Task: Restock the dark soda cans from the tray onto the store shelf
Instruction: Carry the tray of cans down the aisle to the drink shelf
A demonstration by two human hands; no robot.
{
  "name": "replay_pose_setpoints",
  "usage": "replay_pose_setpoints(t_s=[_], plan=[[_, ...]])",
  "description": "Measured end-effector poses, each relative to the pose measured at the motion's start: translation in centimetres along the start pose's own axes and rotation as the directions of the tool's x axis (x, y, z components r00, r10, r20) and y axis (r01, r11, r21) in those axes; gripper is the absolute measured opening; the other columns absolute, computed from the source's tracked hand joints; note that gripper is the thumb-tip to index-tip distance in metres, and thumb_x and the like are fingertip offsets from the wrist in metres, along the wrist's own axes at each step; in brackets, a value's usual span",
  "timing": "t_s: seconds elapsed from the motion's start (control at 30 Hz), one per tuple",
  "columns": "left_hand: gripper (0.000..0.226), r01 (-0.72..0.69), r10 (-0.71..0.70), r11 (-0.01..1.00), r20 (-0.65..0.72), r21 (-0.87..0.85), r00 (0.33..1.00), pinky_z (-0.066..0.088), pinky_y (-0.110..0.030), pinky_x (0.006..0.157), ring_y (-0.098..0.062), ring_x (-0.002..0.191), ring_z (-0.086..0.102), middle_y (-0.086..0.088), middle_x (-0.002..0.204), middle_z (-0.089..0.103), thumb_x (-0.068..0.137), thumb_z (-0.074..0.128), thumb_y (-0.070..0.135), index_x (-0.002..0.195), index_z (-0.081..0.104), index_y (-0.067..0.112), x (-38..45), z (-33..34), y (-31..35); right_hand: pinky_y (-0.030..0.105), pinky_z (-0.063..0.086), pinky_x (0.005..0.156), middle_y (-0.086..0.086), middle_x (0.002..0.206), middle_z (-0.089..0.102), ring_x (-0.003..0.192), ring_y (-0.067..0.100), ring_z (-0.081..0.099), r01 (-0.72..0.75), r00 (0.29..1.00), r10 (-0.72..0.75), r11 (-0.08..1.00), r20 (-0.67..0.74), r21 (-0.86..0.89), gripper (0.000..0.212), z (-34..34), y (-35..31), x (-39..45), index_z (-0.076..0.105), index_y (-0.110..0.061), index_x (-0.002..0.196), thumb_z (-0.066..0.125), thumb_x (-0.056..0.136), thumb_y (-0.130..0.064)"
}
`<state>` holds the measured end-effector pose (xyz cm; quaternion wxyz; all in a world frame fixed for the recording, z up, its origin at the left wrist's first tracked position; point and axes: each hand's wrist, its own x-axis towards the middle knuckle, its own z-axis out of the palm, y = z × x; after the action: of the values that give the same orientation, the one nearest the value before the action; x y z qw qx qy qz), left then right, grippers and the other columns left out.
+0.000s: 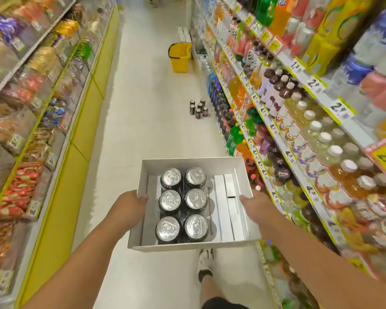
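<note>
I carry a white cardboard tray (187, 164) in front of me above the aisle floor. Several dark soda cans (183, 205) with silver tops stand upright in its left half, in two columns. The tray's right half holds only flat white flaps. My left hand (129, 202) grips the tray's left wall, thumb over the rim. Gripping the right wall the same way is my right hand (257, 205). The drinks shelf (274, 130) runs along my right, packed with bottles and yellow price tags.
Several more dark cans (198, 108) stand on the floor ahead by the shelf's foot. A yellow shopping basket (180, 57) sits farther down the aisle, white boxes (183, 34) behind it. Snack shelves (38, 90) line the left. My shoe (205, 260) shows below the tray.
</note>
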<state>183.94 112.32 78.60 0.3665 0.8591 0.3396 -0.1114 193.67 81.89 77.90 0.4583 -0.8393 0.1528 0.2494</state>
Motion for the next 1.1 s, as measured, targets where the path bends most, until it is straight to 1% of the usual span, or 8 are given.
replay_pose_setpoints(t_s=[0.2,0.33,0.4,0.67,0.77,0.9,1.0,1.1], plan=[[0.029,0.039,-0.04,0.999,-0.042,-0.033,0.998,0.04,-0.029,0.057,-0.023,0.07,0.059,-0.009,0.086,0.066,0.102,0.047,0.031,0.105,0.065,0.008,14.5,-2.9,7.9,0.029,0.041,0.079,0.02,0.131,0.058,0.096,0.024,0.054,0.041,0.999,-0.04,0.998,0.024,-0.038,0.04,0.1,-11.2,14.3,0.053,-0.009,0.138,0.051,0.1,-0.02],[0.031,0.042,-0.043,0.999,-0.035,-0.012,0.998,0.042,-0.031,0.063,-0.024,0.077,0.059,-0.011,0.093,0.066,0.102,0.046,0.031,0.101,0.064,0.006,23.8,-5.6,12.8,0.027,0.039,0.078,0.011,0.147,0.048,0.117,0.029,0.053,0.045,0.999,-0.041,0.988,0.033,-0.15,0.048,0.2,-19.5,22.4,0.042,-0.019,0.15,0.048,0.102,-0.027],[0.029,0.044,-0.046,0.998,-0.034,-0.035,0.998,0.041,-0.03,0.06,-0.021,0.075,0.059,-0.008,0.089,0.065,0.103,0.046,0.031,0.099,0.063,0.009,28.6,-6.9,15.0,0.024,0.039,0.072,0.012,0.145,0.05,0.105,0.024,0.052,0.045,0.998,-0.038,0.987,0.046,-0.152,0.047,0.7,-23.3,26.4,0.043,-0.015,0.149,0.048,0.103,-0.025],[0.036,0.039,-0.04,0.999,-0.022,-0.021,0.999,0.041,-0.03,0.061,-0.025,0.081,0.06,-0.013,0.103,0.069,0.103,0.045,0.036,0.113,0.063,0.006,51.3,-11.8,21.9,0.049,0.044,0.107,0.008,0.149,0.049,0.13,0.034,0.05,-0.033,0.998,0.034,0.999,0.054,-0.024,0.055,5.4,-37.4,43.6,0.041,-0.021,0.151,0.05,0.098,-0.031],[0.035,0.011,-0.011,1.0,0.006,0.006,1.0,0.042,-0.031,0.063,-0.029,0.084,0.063,-0.016,0.102,0.07,0.102,0.044,0.034,0.107,0.064,0.006,59.4,-14.8,25.1,0.037,0.048,0.097,0.01,0.134,0.061,0.117,0.031,0.058,-0.004,1.0,0.004,1.0,-0.001,-0.019,0.04,6.7,-43.6,48.5,0.054,-0.014,0.14,0.05,0.1,-0.021],[0.033,-0.033,0.03,0.998,0.044,0.057,0.999,0.043,-0.032,0.067,-0.031,0.082,0.063,-0.014,0.091,0.069,0.102,0.044,0.031,0.096,0.066,0.007,68.9,-19.2,29.7,0.037,0.053,0.09,0.005,0.104,0.068,0.098,0.031,0.063,-0.018,1.0,0.018,1.0,-0.014,0.024,0.019,8.2,-51.2,54.9,0.064,-0.019,0.111,0.049,0.1,-0.015],[0.031,-0.055,0.052,0.997,0.051,0.052,0.997,0.043,-0.032,0.064,-0.026,0.072,0.059,-0.011,0.086,0.069,0.101,0.045,0.031,0.094,0.067,0.01,75.9,-21.5,33.1,0.033,0.05,0.084,0.001,0.094,0.065,0.092,0.026,0.061,-0.004,0.999,0.005,1.0,-0.046,0.019,0.019,9.0,-56.4,60.5,0.061,-0.026,0.114,0.05,0.101,-0.017],[0.031,-0.041,0.038,0.998,0.045,0.057,0.998,0.048,-0.034,0.072,-0.032,0.086,0.065,-0.013,0.094,0.07,0.1,0.046,0.031,0.099,0.067,0.009,83.1,-22.9,36.4,0.03,0.043,0.075,0.005,0.095,0.061,0.087,0.024,0.056,0.018,0.999,-0.018,1.0,-0.05,-0.013,0.014,9.7,-61.3,66.9,0.059,-0.022,0.112,0.05,0.102,-0.017]])
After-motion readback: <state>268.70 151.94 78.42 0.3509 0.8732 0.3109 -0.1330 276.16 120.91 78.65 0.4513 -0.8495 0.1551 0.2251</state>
